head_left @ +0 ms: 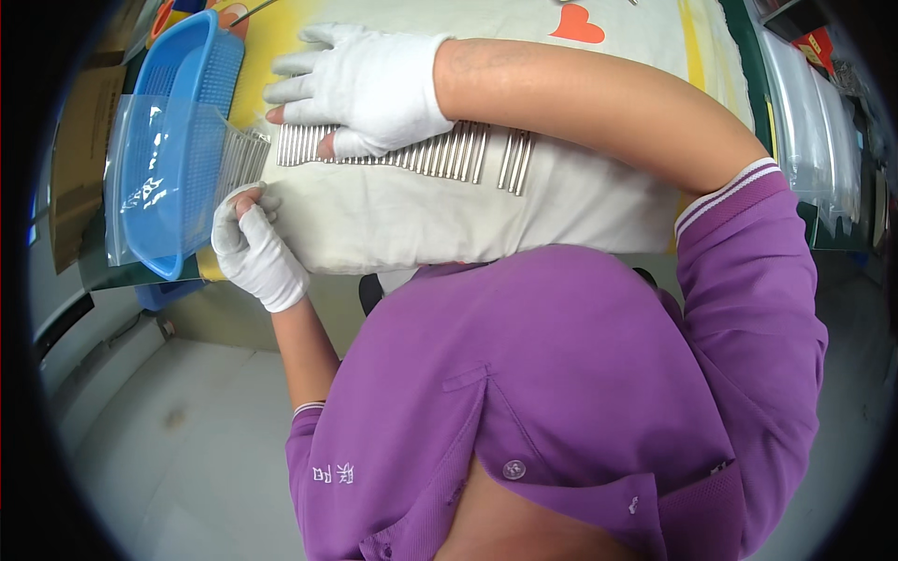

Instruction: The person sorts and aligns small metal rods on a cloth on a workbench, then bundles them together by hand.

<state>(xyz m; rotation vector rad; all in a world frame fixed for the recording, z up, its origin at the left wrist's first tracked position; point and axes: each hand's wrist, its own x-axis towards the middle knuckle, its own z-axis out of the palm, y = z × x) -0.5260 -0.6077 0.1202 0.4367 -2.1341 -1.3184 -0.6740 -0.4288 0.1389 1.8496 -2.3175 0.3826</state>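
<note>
A row of thin silver metal rods (449, 157) lies side by side on the white cloth. My right hand (369, 89), in a white glove with bare thumb and index tips, rests over this row with its fingers spread. A few rods (515, 163) lie a little apart at the row's right end. My left hand (254, 245), gloved the same way, pinches the near edge of a clear plastic bag (157, 140). Several rods (245, 157) show through the bag, beside the row. What lies beneath my right palm is hidden.
A long blue plastic basket (142, 224) stands at the table's left, partly behind the bag. The cloth (580, 201) has yellow parts and a red heart (577, 25). Stacked clear plastic bags (812, 131) are at the far right, a cardboard box (86, 159) at the left.
</note>
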